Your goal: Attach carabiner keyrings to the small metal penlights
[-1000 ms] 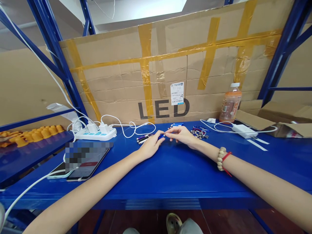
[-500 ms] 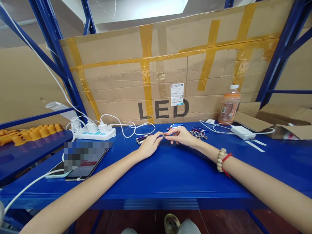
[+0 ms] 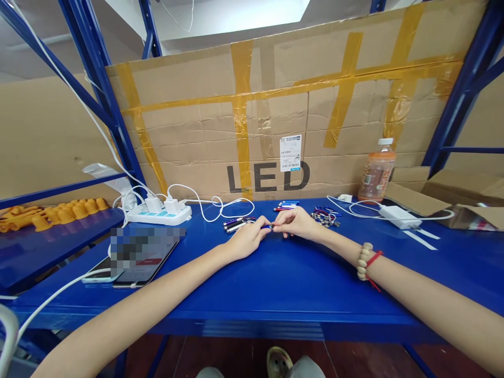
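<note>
My left hand (image 3: 249, 239) rests on the blue shelf top (image 3: 275, 283), fingers curled round a small blue pen-shaped item (image 3: 268, 226). My right hand (image 3: 296, 222) meets it from the right, its fingertips pinched on the tip of that same item. Just behind my left hand lie a few more small pen-shaped items (image 3: 237, 223). A short row of others (image 3: 286, 205) lies behind my right hand, and a heap of metal key clips (image 3: 323, 217) sits to its right.
A white power strip (image 3: 159, 211) with plugged chargers and cables sits at back left. Two phones (image 3: 134, 262) lie at left. A drink bottle (image 3: 376, 170), a white adapter (image 3: 395, 213) and an open cardboard box (image 3: 452, 197) stand at right. Orange parts (image 3: 59, 212) fill the left shelf.
Both hands have come a little closer to me. The right fingertips, a short way from the left hand a second ago, now pinch the tip of the item the left hand holds.
</note>
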The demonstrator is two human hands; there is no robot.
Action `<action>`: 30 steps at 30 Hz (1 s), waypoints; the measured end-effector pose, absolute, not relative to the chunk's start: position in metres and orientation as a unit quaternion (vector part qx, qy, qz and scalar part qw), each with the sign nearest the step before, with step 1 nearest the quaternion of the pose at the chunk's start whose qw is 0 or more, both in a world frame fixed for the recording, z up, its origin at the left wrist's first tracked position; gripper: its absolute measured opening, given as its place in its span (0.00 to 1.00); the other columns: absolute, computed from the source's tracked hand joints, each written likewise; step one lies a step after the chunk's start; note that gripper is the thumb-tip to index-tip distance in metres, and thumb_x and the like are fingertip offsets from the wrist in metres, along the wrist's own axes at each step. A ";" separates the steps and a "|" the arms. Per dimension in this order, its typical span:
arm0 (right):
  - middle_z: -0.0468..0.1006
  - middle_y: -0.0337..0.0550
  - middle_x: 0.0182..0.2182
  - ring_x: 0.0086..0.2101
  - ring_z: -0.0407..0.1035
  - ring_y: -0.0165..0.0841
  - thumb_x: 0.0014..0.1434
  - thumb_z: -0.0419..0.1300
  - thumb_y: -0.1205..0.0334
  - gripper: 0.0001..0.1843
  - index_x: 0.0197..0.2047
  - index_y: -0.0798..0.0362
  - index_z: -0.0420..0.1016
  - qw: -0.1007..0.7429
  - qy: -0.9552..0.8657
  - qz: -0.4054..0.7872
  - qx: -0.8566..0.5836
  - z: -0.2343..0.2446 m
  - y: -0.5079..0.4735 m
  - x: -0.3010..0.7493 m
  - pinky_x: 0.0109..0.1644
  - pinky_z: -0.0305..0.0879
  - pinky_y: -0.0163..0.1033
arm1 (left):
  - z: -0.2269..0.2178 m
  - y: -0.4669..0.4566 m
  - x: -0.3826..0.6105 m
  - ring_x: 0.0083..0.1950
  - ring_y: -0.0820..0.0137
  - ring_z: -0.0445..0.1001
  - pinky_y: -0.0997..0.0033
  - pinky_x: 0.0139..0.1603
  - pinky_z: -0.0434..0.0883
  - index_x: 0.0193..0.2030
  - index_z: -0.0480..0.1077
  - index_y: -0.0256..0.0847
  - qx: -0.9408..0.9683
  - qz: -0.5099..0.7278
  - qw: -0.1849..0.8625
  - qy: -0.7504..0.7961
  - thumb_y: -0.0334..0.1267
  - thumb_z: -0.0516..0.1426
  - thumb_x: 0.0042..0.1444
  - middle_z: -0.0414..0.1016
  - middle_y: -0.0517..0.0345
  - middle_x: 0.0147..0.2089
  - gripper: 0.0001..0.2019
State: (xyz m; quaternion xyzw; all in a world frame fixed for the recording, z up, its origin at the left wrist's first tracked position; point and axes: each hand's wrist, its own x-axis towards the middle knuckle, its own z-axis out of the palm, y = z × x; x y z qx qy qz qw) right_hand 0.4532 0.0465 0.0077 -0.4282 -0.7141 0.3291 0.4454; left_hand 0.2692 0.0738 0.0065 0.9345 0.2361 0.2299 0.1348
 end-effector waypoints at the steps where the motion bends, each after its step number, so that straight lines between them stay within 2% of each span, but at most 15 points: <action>1: 0.72 0.40 0.21 0.16 0.64 0.23 0.35 0.67 0.54 0.16 0.21 0.59 0.72 0.443 -0.713 0.328 -0.434 0.008 0.046 0.452 0.15 0.56 0.28 | 0.007 0.073 0.269 0.28 0.72 0.66 0.74 0.31 0.62 0.42 0.59 0.42 0.935 0.230 0.132 0.237 0.40 0.42 0.59 0.64 0.63 0.25 0.10; 4: 0.69 0.37 0.16 0.14 0.62 0.22 0.36 0.66 0.53 0.16 0.20 0.59 0.71 0.439 -0.705 0.322 -0.455 0.009 0.044 0.450 0.15 0.55 0.28 | 0.007 0.072 0.269 0.28 0.71 0.67 0.74 0.30 0.62 0.41 0.58 0.42 0.934 0.232 0.127 0.241 0.40 0.42 0.59 0.64 0.63 0.25 0.09; 11: 0.67 0.36 0.12 0.13 0.59 0.22 0.37 0.65 0.52 0.17 0.21 0.59 0.72 0.424 -0.696 0.317 -0.485 0.015 0.038 0.446 0.16 0.51 0.28 | 0.006 0.074 0.270 0.31 0.71 0.69 0.73 0.33 0.63 0.41 0.59 0.43 0.932 0.244 0.108 0.245 0.39 0.43 0.59 0.66 0.63 0.26 0.08; 26: 0.72 0.39 0.18 0.15 0.59 0.22 0.36 0.65 0.49 0.21 0.27 0.59 0.76 0.443 -0.664 0.330 -0.503 0.010 0.044 0.445 0.17 0.54 0.30 | 0.006 0.076 0.271 0.31 0.70 0.69 0.72 0.34 0.64 0.42 0.60 0.42 0.923 0.257 0.108 0.266 0.40 0.43 0.59 0.67 0.61 0.28 0.10; 30: 0.70 0.37 0.16 0.15 0.59 0.22 0.37 0.64 0.48 0.22 0.29 0.59 0.76 0.445 -0.661 0.338 -0.500 0.008 0.046 0.447 0.18 0.55 0.30 | 0.006 0.078 0.272 0.29 0.71 0.69 0.72 0.33 0.64 0.43 0.59 0.42 0.920 0.258 0.127 0.267 0.40 0.43 0.58 0.66 0.62 0.26 0.10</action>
